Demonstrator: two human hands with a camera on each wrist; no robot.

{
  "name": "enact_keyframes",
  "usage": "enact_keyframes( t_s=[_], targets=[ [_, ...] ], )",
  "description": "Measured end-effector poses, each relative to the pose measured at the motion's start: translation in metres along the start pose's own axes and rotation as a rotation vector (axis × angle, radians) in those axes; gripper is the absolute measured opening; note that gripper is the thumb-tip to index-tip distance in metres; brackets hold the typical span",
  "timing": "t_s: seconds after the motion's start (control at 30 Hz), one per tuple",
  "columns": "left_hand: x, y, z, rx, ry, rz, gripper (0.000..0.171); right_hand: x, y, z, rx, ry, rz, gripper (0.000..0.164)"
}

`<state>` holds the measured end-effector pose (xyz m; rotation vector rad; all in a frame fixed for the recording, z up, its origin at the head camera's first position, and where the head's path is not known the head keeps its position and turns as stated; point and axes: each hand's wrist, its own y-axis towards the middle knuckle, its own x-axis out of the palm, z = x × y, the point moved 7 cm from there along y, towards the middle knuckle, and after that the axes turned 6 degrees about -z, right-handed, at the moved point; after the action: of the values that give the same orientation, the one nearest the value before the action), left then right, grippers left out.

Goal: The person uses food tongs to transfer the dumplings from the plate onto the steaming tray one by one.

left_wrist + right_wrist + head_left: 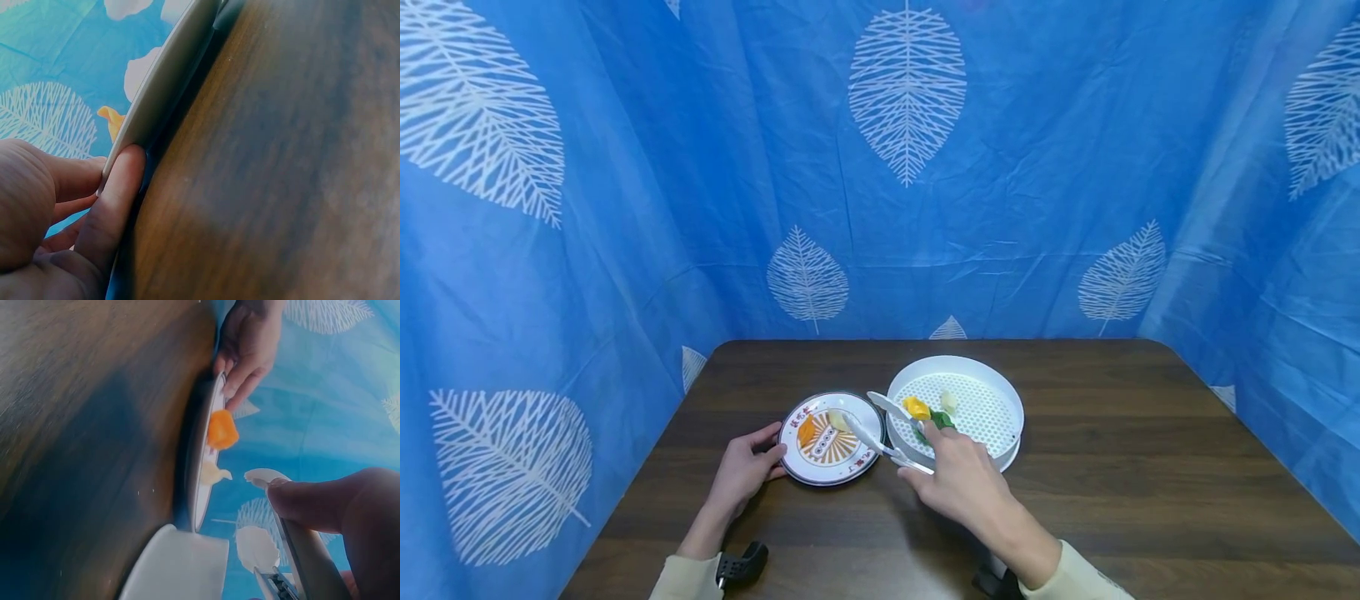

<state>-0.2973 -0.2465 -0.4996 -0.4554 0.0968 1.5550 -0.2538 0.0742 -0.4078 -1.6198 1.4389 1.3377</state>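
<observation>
At the left, my left hand (741, 475) pinches the rim of a round white plate (831, 477), thumb above and fingers beneath. On the plate lie an orange lump (806, 431) and a pale lump (838, 420), perhaps dumplings. My right hand (966, 483) holds tongs with white tips (867, 436). The tips are spread, with nothing between them in the right wrist view. One tip appears beside the pale lump in the head view. Under the right hand stands a round white perforated basket (988, 417) holding yellow (916, 407), green (942, 420) and pale (948, 402) pieces.
The plate and basket stand side by side on a dark wooden table (1112, 467). A blue curtain (1000, 208) with white leaf prints surrounds its back and sides. Black straps (741, 565) sit at the wrists.
</observation>
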Motion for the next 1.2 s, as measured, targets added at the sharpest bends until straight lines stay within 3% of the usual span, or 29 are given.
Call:
enact_keyframes(
  t_s=[0.37,0.6,0.77,1.2],
  targets=[
    [0.000,-0.002,0.002,-0.004,0.000,-0.004,0.054,0.016,0.012,-0.013,-0.046,-0.004,-0.043,0.061],
    [0.001,0.000,0.001,-0.010,-0.001,-0.005,0.055,0.025,0.017,-0.019,-0.028,0.020,-0.101,0.063],
    [0.000,0.000,0.000,-0.005,0.003,-0.005,0.055,0.029,0.021,-0.026,-0.025,-0.025,-0.113,0.066],
    [0.000,-0.001,0.000,-0.014,0.003,-0.007,0.055,0.036,0.029,-0.038,0.017,-0.074,-0.134,0.054]
  ],
)
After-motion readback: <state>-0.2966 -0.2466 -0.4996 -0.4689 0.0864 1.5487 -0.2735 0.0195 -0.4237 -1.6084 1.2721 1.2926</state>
